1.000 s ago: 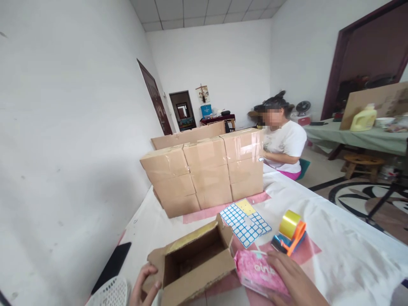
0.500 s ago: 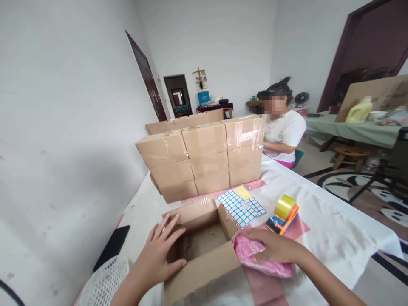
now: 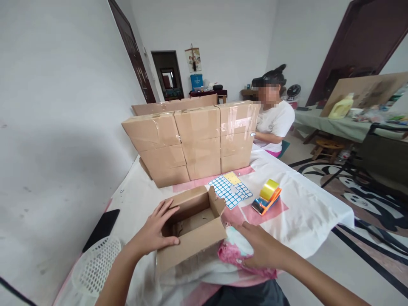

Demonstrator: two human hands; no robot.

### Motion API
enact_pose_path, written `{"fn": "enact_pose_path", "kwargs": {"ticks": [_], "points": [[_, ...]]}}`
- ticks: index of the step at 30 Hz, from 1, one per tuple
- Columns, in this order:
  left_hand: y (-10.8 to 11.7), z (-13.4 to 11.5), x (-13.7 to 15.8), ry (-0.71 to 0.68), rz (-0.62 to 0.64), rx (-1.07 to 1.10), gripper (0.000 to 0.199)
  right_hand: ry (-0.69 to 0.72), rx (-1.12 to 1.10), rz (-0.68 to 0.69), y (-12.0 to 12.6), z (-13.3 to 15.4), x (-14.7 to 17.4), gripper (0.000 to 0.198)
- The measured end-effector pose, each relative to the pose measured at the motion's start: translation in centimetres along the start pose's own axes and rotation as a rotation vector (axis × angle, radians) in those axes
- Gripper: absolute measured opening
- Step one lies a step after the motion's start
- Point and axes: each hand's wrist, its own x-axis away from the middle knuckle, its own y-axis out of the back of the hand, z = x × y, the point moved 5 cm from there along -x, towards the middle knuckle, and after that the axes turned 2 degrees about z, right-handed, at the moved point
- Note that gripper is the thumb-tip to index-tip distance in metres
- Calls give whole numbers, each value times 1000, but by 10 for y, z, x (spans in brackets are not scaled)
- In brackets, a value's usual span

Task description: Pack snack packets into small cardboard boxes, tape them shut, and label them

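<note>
An open-topped cardboard box (image 3: pixel 191 248) stands on the table in front of me. My left hand (image 3: pixel 161 227) spans its left end, fingers on the far rim and thumb over the near wall. To the right of the box lies a crinkled pink plastic packet (image 3: pixel 234 255) with a pale blue-white patch. My right hand (image 3: pixel 259 246) grips the packet from above, its fingertips close to the box's right corner. The lower fingers are partly hidden. Inside the box, the bottom shows a few small dark marks.
Taped cardboard boxes (image 3: pixel 200 144) form a wall across the table. A blue-gridded sheet (image 3: pixel 228 191) and a tape dispenser (image 3: pixel 267 197) lie beyond the packet. At left are a white mesh basket (image 3: pixel 97 265) and a dark flat object (image 3: pixel 102 227). Another person (image 3: pixel 274 123) sits behind the boxes.
The view has shifted, so the table's things appear higher and farther left. The packet has turned under my right hand, baring its pale patch. My left hand stays on the box.
</note>
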Motion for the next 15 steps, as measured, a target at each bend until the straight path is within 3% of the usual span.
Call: {"fn": "enact_pose_path", "kwargs": {"ticks": [4, 7, 12, 15], "points": [[-1, 1, -1, -27, -41, 52, 103, 63, -264, 49, 17, -4, 25, 105], [-2, -1, -2, -42, -61, 121, 108, 151, -314, 87, 45, 9, 43, 111], [-1, -8, -9, -56, -87, 211, 124, 452, -70, -258, 117, 91, 25, 110], [0, -7, -9, -34, -146, 288, 133, 587, 46, -286, 135, 142, -23, 104]]}}
